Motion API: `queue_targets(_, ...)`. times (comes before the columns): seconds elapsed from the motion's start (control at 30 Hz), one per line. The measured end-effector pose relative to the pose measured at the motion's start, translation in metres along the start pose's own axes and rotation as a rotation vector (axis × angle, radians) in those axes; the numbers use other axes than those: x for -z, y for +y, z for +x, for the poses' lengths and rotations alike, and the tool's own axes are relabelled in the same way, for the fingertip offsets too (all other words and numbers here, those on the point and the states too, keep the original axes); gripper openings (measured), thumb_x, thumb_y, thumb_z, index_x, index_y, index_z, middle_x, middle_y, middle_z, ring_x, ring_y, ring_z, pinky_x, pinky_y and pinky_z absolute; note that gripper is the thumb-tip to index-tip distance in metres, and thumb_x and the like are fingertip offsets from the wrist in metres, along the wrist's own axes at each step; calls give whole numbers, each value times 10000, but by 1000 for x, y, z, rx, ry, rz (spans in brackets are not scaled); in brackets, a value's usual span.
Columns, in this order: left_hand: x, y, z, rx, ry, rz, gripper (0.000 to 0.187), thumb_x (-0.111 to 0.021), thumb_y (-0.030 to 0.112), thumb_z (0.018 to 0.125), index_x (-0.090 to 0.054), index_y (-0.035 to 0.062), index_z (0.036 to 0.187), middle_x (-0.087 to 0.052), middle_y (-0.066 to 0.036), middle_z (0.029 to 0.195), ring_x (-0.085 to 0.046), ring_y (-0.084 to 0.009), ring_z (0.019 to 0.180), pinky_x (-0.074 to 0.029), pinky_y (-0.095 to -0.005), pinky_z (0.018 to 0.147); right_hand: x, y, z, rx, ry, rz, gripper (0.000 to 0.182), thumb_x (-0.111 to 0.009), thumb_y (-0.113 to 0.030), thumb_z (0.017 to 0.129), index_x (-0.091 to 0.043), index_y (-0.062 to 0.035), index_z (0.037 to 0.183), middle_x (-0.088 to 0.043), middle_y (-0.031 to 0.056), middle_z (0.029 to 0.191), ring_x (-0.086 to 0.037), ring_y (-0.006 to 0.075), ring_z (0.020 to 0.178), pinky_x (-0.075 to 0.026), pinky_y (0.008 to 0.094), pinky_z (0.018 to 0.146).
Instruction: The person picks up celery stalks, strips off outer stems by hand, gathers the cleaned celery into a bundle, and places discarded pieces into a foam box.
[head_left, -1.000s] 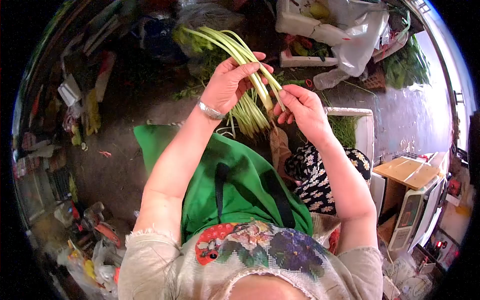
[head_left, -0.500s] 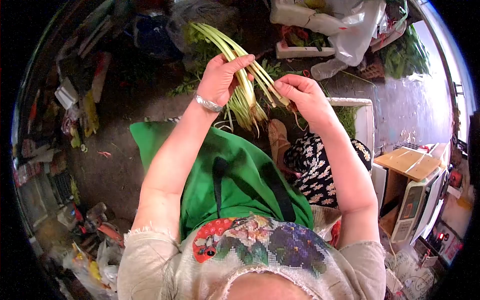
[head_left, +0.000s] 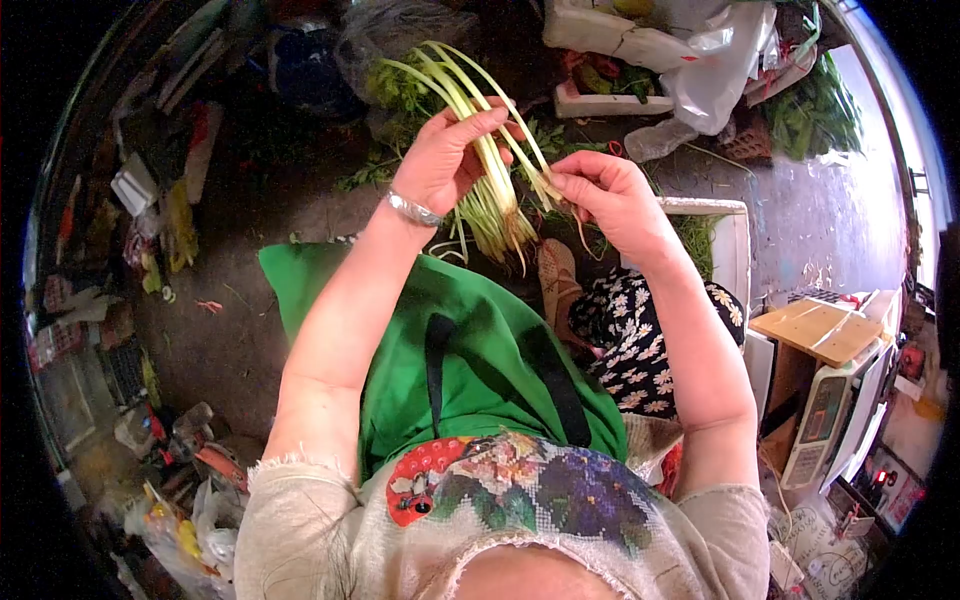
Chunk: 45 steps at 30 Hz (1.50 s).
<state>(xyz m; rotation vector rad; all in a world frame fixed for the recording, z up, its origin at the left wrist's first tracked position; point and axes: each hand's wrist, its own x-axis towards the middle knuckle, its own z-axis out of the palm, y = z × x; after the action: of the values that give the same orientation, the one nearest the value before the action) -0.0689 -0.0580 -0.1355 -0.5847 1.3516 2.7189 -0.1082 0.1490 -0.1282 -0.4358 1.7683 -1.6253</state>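
My left hand (head_left: 446,162) is wrapped round a bunch of long, pale green celery stalks (head_left: 492,170), thumb across the front. Their leafy ends point up and away; the brownish root ends hang down past my fingers. My right hand (head_left: 612,205) pinches the lower end of a thin celery stalk (head_left: 534,148) that stands off to the right of the bunch. A fine brownish root strand dangles below those fingertips. Beneath the bunch, more thin green stems (head_left: 474,228) hang over the floor by the green apron (head_left: 480,350).
A white foam box (head_left: 735,245) holding greens stands beyond my right forearm. A scale (head_left: 825,410) is at the right, near a wooden board (head_left: 820,328). Plastic bags (head_left: 725,70) and leafy vegetables (head_left: 815,110) lie at the back right. Bagged clutter (head_left: 195,530) sits at lower left.
The stalk pinched by my right hand has spread away from the bunch, opening a gap between them. Less root matter shows at my right fingertips. My left hand keeps its hold.
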Motion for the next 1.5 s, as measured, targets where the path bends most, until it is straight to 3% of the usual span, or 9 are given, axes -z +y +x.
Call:
queue_targets(0.37, 7, -13, 7, -66, 35, -6, 145, -591, 88, 874, -550, 33, 1003, -657, -154, 944, -591, -136, 615, -511, -257, 574, -8, -4, -3, 282, 371, -432, 92, -584, -58, 883, -629, -22, 953, -588, -10, 790, -508, 62, 683, -409, 199, 621)
queue_targets(0.43, 8, -15, 7, -89, 43, 19, 142, -580, 79, 877, -546, 35, 1008, -657, -150, 940, -596, -142, 660, -508, -268, 604, -12, -7, -3, 447, 355, -459, 120, -618, -80, 818, -624, -31, 927, -588, 125, 820, -587, 256, 747, -468, 316, 667)
queue_targets(0.57, -3, -26, 0, -166, 73, 74, 160, -585, 77, 873, -547, 33, 1022, -658, -137, 945, -598, -152, 726, -509, -264, 671, -33, -10, -7, 432, 388, -707, 324, -703, -256, 761, -609, -54, 997, -571, 133, 1067, -517, 321, 1045, -390, 424, 892)
queue_targets(1.03, -8, 8, -20, 134, -103, 860, 267, -693, 258, 831, -637, 47, 986, -659, -51, 930, -607, -121, 822, -492, -255, 720, 14, -22, -1, -75, 15, 95, 232, -561, -163, 890, -604, -7, 1056, -536, -33, 704, -481, 41, 580, -379, 202, 485)
queue_targets(1.13, -15, 14, -22, -1023, -46, 1356, 360, -729, 269, 764, -639, 38, 1025, -643, -60, 896, -596, -143, 852, -482, -296, 790, 24, -20, -3, -44, -43, 0, 222, -565, -159, 884, -613, -2, 1033, -538, -38, 696, -479, 38, 575, -375, 200, 483)
queue_targets(1.17, -9, 8, -15, -1023, -50, 1356, 360, -729, 269, 764, -639, 38, 1025, -643, -60, 896, -596, -143, 852, -482, -296, 790, 25, -24, -5, -37, -137, -51, 219, -563, -157, 884, -616, -1, 1029, -549, -34, 707, -482, 38, 573, -380, 198, 482)
queue_targets(1.23, -12, 3, -12, -802, -421, 1326, 357, -698, 300, 805, -632, 45, 1045, -630, -55, 848, -588, -129, 836, -475, -292, 753, 27, -30, -7, -32, -229, -104, 217, -561, -155, 884, -620, -1, 1025, -560, -30, 717, -485, 37, 571, -385, 197, 482)
queue_targets(1.3, -9, 1, -22, 28, -526, 959, 332, -615, 330, 888, -620, 31, 1031, -628, -40, 783, -582, -98, 709, -459, -249, 645, 30, -34, -6, -9, -183, -23, 246, -561, -183, 899, -621, 2, 1050, -589, -11, 744, -502, 48, 575, -408, 199, 485)
queue_targets(1.5, -8, -5, -25, 214, -370, 382, 274, -546, 259, 937, -570, 4, 1035, -629, -100, 725, -633, -189, 589, -539, -303, 566, 52, -30, 6, 142, 77, 604, 343, -572, -261, 919, -581, 2, 1139, -655, 65, 942, -612, 122, 727, -493, 237, 625)
